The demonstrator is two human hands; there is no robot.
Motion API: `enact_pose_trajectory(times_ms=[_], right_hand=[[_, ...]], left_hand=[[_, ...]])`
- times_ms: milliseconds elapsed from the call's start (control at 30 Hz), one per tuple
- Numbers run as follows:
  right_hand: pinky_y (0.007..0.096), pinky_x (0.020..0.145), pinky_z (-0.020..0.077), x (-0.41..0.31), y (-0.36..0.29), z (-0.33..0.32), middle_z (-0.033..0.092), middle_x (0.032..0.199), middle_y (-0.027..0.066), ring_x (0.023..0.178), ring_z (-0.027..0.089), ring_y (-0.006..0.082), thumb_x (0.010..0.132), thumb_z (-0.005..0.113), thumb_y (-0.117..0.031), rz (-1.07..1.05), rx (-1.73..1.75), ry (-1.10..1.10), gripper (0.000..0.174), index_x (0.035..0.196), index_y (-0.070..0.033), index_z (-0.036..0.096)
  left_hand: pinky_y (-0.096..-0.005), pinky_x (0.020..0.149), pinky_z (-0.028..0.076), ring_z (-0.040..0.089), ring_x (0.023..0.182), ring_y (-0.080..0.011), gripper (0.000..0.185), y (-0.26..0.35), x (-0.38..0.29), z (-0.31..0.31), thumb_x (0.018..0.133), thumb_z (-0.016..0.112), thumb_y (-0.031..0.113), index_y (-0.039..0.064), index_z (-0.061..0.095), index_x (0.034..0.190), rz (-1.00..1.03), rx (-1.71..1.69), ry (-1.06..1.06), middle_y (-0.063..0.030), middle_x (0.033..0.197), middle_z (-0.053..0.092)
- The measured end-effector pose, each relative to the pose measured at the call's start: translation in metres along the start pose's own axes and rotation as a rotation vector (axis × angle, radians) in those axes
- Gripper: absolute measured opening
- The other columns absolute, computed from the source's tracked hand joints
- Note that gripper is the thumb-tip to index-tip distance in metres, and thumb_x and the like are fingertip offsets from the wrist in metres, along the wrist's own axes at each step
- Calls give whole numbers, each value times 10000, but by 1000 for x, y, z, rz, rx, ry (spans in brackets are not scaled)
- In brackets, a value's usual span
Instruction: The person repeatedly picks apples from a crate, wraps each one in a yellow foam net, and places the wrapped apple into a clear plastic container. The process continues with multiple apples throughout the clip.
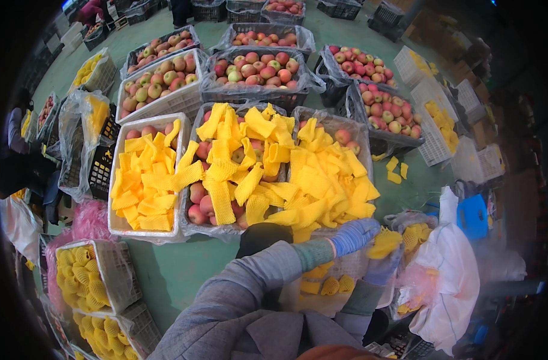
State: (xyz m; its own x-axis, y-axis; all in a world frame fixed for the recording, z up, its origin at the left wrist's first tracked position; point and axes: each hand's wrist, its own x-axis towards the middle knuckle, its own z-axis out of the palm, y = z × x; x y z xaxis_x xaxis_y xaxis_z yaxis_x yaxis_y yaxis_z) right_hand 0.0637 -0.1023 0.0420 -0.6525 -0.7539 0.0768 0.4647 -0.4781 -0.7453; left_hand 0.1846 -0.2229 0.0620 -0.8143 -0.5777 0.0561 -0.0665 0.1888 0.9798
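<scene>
My left hand (356,235), in a blue-and-white knit glove, touches or nearly touches a yellow foam net (384,243); its grip is unclear. My right hand (384,268), in a similar glove, is blurred just below that net. Beneath both hands stands a pale crate (296,288) with a few yellow-netted fruits (330,286) inside. Beyond them, a loose heap of flat yellow foam nets (323,180) lies over crates of red apples (206,205). More nets (145,180) fill a white crate (113,220) at the left.
Plastic-lined crates of bare apples (256,69) stand beyond. Stacked crates of netted fruit (82,279) are at the lower left. A white woven sack (449,270) and a blue plastic stool (473,217) stand at the right. A person (19,135) is at the far left.
</scene>
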Motion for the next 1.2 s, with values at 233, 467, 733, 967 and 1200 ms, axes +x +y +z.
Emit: enact_pose_trajectory(times_ms=[233,467,733,967,1200], right_hand=[[381,967,391,36,53,-37,515,1209,100,1124,485,248,904,459,-365,109,-433,-76,462,1240,-48,442],[351,873,453,68,44,-16,520,1138,121,1031,530,213,918,464,-311,265,-493,-249,387,1189,-35,454],[277,787,465,186,163,52,562,1070,64,988,541,156,898,475,-237,528,-81,-583,343,1183,-46,483],[397,920,401,381,239,37,559,1094,158,1058,525,317,773,641,-319,-250,-1646,-391,553,1206,-30,454],[403,920,412,398,296,30,493,1231,166,1116,507,312,673,706,-457,99,-2211,-366,801,1293,-72,376]], left_hand=[[-359,929,443,532,1080,-216,441,1,2,19,888,547,362,33,488,1176,-175,-1603,2,-77,1157,548],[-290,903,441,533,1040,-145,441,2,4,-26,866,599,280,55,456,1218,-82,-896,-257,-66,1117,558],[-402,824,476,557,1005,-295,373,-14,4,-79,828,533,45,23,459,1193,-42,-1186,481,-158,1135,541],[-458,923,390,509,1066,-405,617,-8,-18,-93,711,504,-79,-33,375,1312,366,404,662,-230,1214,486],[-248,873,403,525,1004,-91,288,-2,-16,-92,915,517,156,31,550,1173,-90,-959,592,-10,1107,583]])
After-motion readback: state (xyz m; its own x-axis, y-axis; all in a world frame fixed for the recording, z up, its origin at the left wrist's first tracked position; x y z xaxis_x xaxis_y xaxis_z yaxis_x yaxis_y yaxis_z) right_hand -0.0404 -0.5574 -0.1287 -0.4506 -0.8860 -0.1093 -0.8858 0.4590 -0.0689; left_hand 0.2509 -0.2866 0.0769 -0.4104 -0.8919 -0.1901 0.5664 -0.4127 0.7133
